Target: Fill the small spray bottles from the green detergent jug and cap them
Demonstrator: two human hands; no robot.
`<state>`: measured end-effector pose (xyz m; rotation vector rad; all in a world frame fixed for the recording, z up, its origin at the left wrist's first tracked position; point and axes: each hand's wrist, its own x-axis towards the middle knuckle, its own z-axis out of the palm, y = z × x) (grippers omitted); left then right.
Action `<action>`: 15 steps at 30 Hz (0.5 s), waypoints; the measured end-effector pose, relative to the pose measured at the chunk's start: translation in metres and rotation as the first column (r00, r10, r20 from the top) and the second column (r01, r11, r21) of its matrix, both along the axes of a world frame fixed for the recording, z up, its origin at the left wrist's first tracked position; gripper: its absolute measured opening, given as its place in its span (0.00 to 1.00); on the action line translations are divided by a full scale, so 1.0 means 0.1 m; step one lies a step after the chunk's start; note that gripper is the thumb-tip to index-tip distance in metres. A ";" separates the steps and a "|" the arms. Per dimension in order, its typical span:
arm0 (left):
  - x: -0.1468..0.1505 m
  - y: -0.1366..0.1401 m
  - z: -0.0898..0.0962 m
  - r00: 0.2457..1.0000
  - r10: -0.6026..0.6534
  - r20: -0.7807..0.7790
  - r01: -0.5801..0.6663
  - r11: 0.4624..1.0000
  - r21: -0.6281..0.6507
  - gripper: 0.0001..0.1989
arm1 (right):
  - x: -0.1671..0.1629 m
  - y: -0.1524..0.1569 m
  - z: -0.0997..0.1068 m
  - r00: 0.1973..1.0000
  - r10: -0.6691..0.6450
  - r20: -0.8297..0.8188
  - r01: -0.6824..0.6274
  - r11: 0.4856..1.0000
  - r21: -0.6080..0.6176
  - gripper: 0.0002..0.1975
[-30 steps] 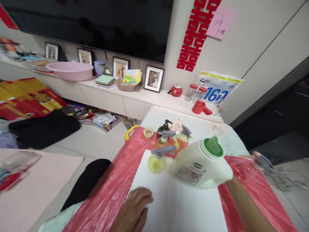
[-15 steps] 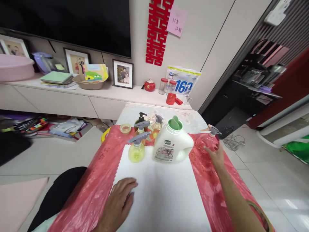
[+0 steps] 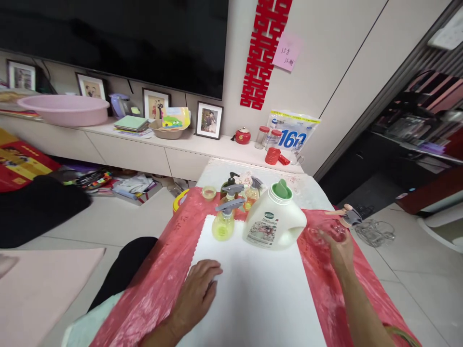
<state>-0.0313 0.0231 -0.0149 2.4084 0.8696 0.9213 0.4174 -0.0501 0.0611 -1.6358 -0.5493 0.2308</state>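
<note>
My right hand (image 3: 342, 251) is wrapped round a clear spray bottle (image 3: 333, 228) with a grey and peach trigger head, tilted over the red plastic at the right. On the white sheet (image 3: 253, 294) rests my left hand (image 3: 198, 290), fingers loosely bent, thumb apart, holding nothing. Beyond it stands a spray bottle with yellow-green liquid (image 3: 223, 228). A large white detergent jug (image 3: 273, 221) with a green spout is upright at the sheet's far edge. Behind these are another spray bottle (image 3: 233, 191), one with orange liquid (image 3: 252, 195) and a dark pump bottle (image 3: 230, 181).
Red plastic (image 3: 170, 246) covers the table on both sides of the sheet. A small round dish (image 3: 209, 193) sits at its far left. Behind the table, a low cabinet (image 3: 130, 150) carries photo frames, a pink basin (image 3: 68, 110), lidded jars and a white packet (image 3: 292, 132).
The clear spray bottle in my right hand has tipped over towards the right. My left hand stays on the sheet. The whole view has swung to the left.
</note>
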 end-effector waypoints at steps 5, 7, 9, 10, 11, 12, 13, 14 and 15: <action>0.03 0.03 -0.01 1.000 -0.002 0.008 0.002 0.995 -0.100 0.15 | -0.87 -0.56 0.28 0.944 0.278 -0.177 -0.276 0.960 0.038 0.49; 0.06 0.01 0.09 1.000 -0.007 0.028 0.013 0.976 -0.216 0.14 | -1.30 -0.78 0.32 0.877 0.404 -0.258 -0.387 0.915 0.116 0.49; 0.09 -0.03 0.30 0.996 -0.028 0.089 0.062 0.913 -0.403 0.13 | -1.72 -0.96 0.30 0.765 0.532 -0.363 -0.514 0.844 0.154 0.51; 0.10 -0.06 0.44 0.989 -0.056 0.140 0.121 0.845 -0.521 0.14 | -1.90 -1.04 0.26 0.707 0.577 -0.408 -0.560 0.810 0.175 0.54; 0.11 -0.09 0.59 0.974 -0.087 0.211 0.202 0.760 -0.618 0.15 | -2.07 -1.09 0.22 0.636 0.624 -0.454 -0.613 0.766 0.194 0.57; 0.11 -0.13 0.75 0.946 -0.124 0.298 0.301 0.672 -0.677 0.17 | -2.22 -1.12 0.17 0.565 0.661 -0.493 -0.670 0.717 0.193 0.58; 0.11 -0.17 0.90 0.904 -0.184 0.386 0.418 0.571 -0.707 0.19 | -2.35 -1.14 0.12 0.516 0.683 -0.517 -0.722 0.672 0.168 0.58; 0.10 -0.21 1.04 0.850 -0.244 0.467 0.526 0.449 -0.722 0.20 | -2.47 -1.13 0.08 0.491 0.693 -0.528 -0.763 0.635 0.123 0.56; 0.09 -0.24 1.16 0.805 -0.259 0.533 0.593 0.327 -0.736 0.21 | -2.57 -1.10 0.03 0.480 0.696 -0.534 -0.791 0.607 0.079 0.54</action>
